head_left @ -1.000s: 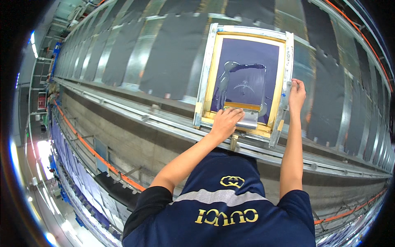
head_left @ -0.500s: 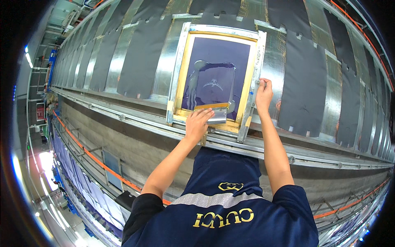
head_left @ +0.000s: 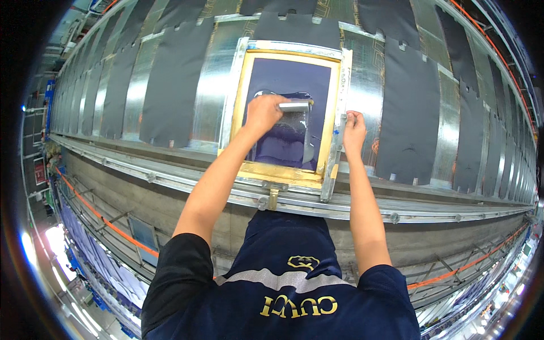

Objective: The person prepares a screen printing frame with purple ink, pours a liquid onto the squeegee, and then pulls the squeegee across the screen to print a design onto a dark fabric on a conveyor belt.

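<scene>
A printing screen (head_left: 243,73) in a yellow-and-silver frame lies on a long bench, with dark wet ink over its purple mesh. My left hand (head_left: 265,113) is closed on a metal squeegee (head_left: 294,106), which sits across the upper-middle part of the mesh over the ink. My right hand (head_left: 354,126) grips the right rail of the screen frame (head_left: 343,85) with bent fingers at its outer edge.
The long bench carries a row of dark fabric panels (head_left: 408,130) on shiny metal plates (head_left: 447,141), to both sides of the screen. A metal rail (head_left: 419,209) runs along the near edge. Orange bars (head_left: 107,212) and racks lie below, at left and right.
My left hand and the squeegee have moved up the mesh from its bottom edge, and the ink below is smeared. The screen appears farther left in view; my right hand stays at its edge.
</scene>
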`<control>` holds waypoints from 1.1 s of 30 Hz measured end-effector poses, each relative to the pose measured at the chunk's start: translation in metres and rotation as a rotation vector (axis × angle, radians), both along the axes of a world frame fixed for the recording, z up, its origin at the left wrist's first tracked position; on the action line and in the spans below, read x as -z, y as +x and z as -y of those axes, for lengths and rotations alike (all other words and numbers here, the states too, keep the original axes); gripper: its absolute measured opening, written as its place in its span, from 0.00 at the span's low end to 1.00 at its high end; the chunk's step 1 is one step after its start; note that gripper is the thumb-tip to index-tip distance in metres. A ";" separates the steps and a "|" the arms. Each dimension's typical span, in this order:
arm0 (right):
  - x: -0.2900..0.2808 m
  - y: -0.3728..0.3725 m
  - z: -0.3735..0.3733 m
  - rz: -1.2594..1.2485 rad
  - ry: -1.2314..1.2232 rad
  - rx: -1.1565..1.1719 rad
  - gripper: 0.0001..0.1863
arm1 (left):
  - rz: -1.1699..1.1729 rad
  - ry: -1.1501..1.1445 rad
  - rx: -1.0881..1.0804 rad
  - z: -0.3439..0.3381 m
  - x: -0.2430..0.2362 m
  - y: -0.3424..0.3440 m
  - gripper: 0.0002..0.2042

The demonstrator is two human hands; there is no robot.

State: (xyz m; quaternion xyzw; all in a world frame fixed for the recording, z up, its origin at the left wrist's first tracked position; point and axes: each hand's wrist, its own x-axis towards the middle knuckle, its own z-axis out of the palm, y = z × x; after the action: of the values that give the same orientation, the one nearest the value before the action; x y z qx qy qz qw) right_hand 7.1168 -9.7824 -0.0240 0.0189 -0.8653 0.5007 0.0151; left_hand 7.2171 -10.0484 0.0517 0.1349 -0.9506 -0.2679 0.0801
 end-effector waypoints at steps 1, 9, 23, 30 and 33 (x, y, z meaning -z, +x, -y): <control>-0.003 0.002 0.002 0.031 0.006 -0.004 0.12 | -0.004 -0.036 -0.005 0.007 0.005 -0.008 0.16; -0.008 0.001 0.003 0.088 0.067 -0.013 0.14 | -0.079 -0.192 0.107 -0.048 0.043 0.123 0.20; 0.027 -0.008 -0.011 0.104 -0.058 -0.080 0.14 | 0.012 -0.235 0.085 -0.028 0.041 0.059 0.17; 0.012 -0.020 -0.009 0.082 -0.134 -0.084 0.11 | -0.068 -0.204 0.173 -0.052 0.044 0.167 0.20; -0.021 -0.014 0.020 -0.003 -0.121 -0.104 0.11 | -0.138 -0.122 0.141 -0.031 0.023 0.185 0.23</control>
State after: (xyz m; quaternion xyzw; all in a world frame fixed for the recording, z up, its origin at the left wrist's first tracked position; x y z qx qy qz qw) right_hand 7.1024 -9.8024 -0.0027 0.0635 -0.8312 0.5522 -0.0087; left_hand 7.4017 -10.0177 0.0283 0.0440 -0.9644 -0.2233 0.1345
